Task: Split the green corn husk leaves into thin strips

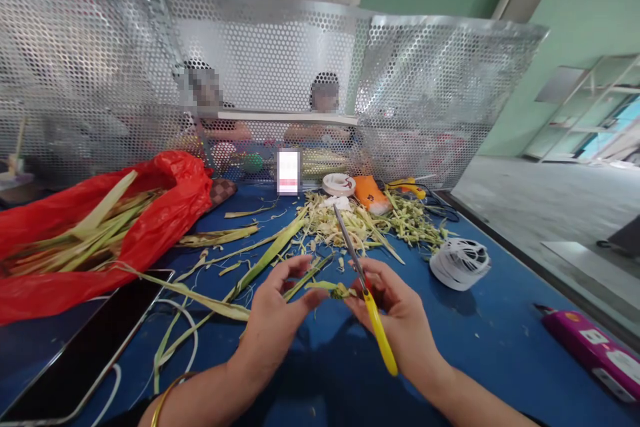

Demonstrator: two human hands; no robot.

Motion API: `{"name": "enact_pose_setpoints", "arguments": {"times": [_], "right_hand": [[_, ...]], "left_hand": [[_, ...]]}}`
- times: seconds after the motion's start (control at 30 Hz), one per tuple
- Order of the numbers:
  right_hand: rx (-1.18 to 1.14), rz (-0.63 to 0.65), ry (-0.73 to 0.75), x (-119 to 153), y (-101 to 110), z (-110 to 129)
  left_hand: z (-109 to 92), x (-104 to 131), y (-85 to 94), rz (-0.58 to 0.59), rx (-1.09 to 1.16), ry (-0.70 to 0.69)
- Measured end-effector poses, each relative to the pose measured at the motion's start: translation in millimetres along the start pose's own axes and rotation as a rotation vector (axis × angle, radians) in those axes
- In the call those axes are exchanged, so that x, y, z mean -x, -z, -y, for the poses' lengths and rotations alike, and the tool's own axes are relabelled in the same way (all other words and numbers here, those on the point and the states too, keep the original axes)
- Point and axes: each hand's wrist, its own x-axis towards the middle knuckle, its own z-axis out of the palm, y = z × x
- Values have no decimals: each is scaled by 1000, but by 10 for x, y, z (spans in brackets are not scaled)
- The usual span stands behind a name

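Observation:
My left hand (280,310) is closed with thumb and fingers around a narrow green leaf strip (321,285), which looks like husk. At the strip's right end is a small knotted clump (341,291), between the fingertips of both hands. My right hand (395,310) holds yellow-handled scissors (379,333) across its fingers, blades pointing away from me, and its fingertips touch the clump. Beyond the hands lies a heap of pale cut or knotted leaf pieces (345,223). Longer strips (273,247) spread over the blue table to the left.
A red plastic bag (170,213) of long leaves and a dark-screened tablet or phone (85,353) lie left. A lit phone (289,173), tape roll (339,184) and orange packet (371,195) stand behind. White ribbon roll (460,263) and purple tool (590,350) are right. Perforated metal screen (425,80) behind.

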Motion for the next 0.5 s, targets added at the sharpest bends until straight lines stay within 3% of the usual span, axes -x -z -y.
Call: {"name": "enact_pose_setpoints", "arguments": {"times": [0.07,0.27,0.4,0.5], "right_hand": [[163,-28,118,10,53,-51],[714,46,625,51,141,-45],[1003,156,951,74,85,7],[1000,143,1022,104,79,7]], "left_hand": [[-19,22,-2,-87,30,5],[-50,206,-67,218,317,324],[-17,212,-110,232,481,408],[-5,140,-105,222,578,478]]}}
